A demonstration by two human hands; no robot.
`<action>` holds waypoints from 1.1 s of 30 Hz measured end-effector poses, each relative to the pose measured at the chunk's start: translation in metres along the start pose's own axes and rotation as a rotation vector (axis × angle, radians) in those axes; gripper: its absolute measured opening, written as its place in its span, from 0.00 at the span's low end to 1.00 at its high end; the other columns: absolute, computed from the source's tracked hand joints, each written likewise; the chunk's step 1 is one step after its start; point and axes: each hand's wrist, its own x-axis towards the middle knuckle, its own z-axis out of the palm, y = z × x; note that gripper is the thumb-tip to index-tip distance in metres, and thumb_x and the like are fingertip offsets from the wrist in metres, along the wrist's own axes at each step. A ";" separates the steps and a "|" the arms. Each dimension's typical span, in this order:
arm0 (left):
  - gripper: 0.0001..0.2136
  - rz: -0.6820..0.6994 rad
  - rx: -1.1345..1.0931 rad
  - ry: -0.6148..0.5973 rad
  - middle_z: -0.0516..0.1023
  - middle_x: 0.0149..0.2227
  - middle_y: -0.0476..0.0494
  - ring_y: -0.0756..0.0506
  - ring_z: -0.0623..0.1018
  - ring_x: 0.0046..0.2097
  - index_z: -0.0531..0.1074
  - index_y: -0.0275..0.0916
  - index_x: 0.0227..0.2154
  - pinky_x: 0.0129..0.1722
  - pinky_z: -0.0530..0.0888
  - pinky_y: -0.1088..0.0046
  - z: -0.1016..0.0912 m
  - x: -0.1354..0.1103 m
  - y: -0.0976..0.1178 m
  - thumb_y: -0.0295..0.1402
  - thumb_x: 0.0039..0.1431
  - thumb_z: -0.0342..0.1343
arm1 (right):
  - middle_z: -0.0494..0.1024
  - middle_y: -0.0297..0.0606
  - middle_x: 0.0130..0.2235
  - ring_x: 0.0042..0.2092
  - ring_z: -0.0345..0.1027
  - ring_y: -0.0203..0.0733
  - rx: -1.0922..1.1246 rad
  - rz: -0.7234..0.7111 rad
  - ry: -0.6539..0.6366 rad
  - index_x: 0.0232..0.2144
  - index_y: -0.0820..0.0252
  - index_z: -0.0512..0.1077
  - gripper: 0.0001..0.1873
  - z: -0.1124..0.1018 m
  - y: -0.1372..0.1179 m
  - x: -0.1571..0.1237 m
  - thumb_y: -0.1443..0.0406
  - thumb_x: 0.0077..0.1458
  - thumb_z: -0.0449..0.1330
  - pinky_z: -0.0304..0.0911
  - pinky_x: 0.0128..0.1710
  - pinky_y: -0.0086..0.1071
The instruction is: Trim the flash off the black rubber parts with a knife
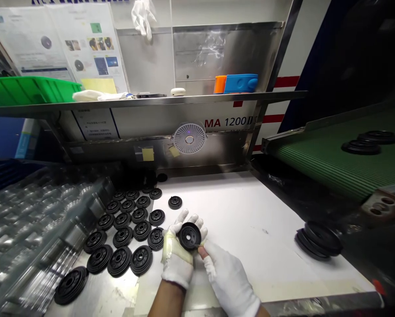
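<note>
My left hand (179,253), in a white glove with a yellowish patch, holds a round black ribbed part (194,230) in its palm, the hollow side with its centre hole facing me. My right hand (228,275), also gloved in white, is at the part's lower right rim. Its bare thumb or fingertip shows, and the fingers are pinched together; a small tool, if any, is too hidden to make out. To the left lie several like black discs (122,236) in rows, ribbed side up. One disc (175,202) sits apart behind my left hand.
Stacked clear plastic trays (35,220) stand at the left. Black parts (318,240) are piled on the right of the white table (250,220). A green conveyor (332,163) carries more at the right. A shelf (184,100) crosses behind, above a small fan (189,138).
</note>
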 end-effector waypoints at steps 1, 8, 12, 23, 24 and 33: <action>0.14 -0.006 0.027 -0.007 0.74 0.32 0.38 0.42 0.75 0.34 0.68 0.36 0.39 0.33 0.73 0.60 0.001 -0.001 0.002 0.25 0.46 0.48 | 0.73 0.33 0.28 0.29 0.66 0.41 0.015 0.003 -0.002 0.30 0.53 0.65 0.13 -0.002 0.001 0.001 0.62 0.60 0.42 0.55 0.28 0.31; 0.03 0.043 0.049 0.029 0.68 0.20 0.49 0.48 0.73 0.25 0.68 0.36 0.26 0.28 0.73 0.68 0.005 0.004 0.003 0.29 0.48 0.56 | 0.71 0.32 0.26 0.27 0.65 0.41 -0.064 0.040 0.052 0.29 0.53 0.64 0.15 -0.001 0.000 0.007 0.59 0.61 0.41 0.53 0.27 0.31; 0.04 0.056 0.045 0.039 0.71 0.24 0.49 0.48 0.74 0.28 0.69 0.37 0.29 0.33 0.73 0.65 0.004 0.004 0.002 0.30 0.49 0.56 | 0.72 0.33 0.27 0.28 0.65 0.41 -0.042 0.044 0.068 0.30 0.53 0.65 0.14 0.005 0.000 0.006 0.60 0.61 0.42 0.53 0.28 0.31; 0.03 0.032 -0.074 -0.070 0.67 0.21 0.50 0.50 0.71 0.26 0.66 0.37 0.25 0.29 0.71 0.69 -0.001 0.001 0.008 0.24 0.48 0.53 | 0.71 0.31 0.26 0.28 0.65 0.41 -0.099 0.056 -0.002 0.28 0.53 0.63 0.15 -0.003 -0.003 0.007 0.59 0.61 0.41 0.52 0.26 0.31; 0.03 0.033 -0.082 -0.060 0.66 0.21 0.51 0.50 0.70 0.25 0.65 0.37 0.24 0.29 0.71 0.71 0.000 0.001 0.008 0.24 0.49 0.54 | 0.71 0.31 0.26 0.28 0.65 0.41 -0.109 0.052 0.002 0.29 0.53 0.63 0.15 -0.002 -0.004 0.006 0.59 0.61 0.41 0.52 0.26 0.31; 0.06 0.179 -0.122 -0.005 0.67 0.23 0.52 0.52 0.72 0.27 0.68 0.38 0.32 0.33 0.72 0.73 0.003 0.004 0.003 0.23 0.51 0.52 | 0.71 0.31 0.27 0.28 0.64 0.40 0.013 0.025 0.052 0.31 0.52 0.64 0.13 0.010 -0.022 -0.004 0.61 0.61 0.42 0.51 0.27 0.31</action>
